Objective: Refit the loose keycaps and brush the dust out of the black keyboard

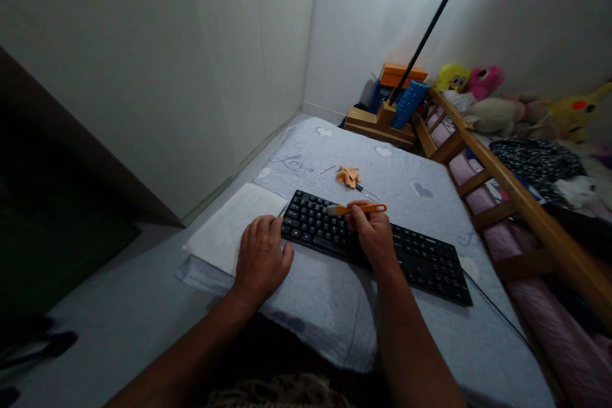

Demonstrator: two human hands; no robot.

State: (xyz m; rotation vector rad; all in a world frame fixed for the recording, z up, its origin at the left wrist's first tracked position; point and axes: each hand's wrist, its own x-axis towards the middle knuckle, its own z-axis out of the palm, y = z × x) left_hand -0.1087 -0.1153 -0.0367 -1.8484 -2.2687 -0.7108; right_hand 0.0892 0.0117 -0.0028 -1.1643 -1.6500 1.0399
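A black keyboard [421, 259] lies at a slant on the pale patterned cloth [306, 287]. Above its keys, my right hand [370, 227] pinches an orange-handled brush [375, 208], its pale bristles pointing left over the left half of the keys. At the keyboard's left end rests my left hand [262, 252], palm down with its fingers out, partly on a white sheet [229, 224]. Beyond the keyboard are a crumpled orange cloth [349, 176], a thin tool with a dark handle [368, 192] and a small thin stick [327, 169].
A wooden rail [521, 178] runs along the right, with plush toys [485, 81] and clothes behind it. A lamp pole [425, 38] rises from a wooden base [368, 120] at the back. Tall pale cabinet doors [239, 44] stand at the left. The keyboard's cable [500, 312] trails right.
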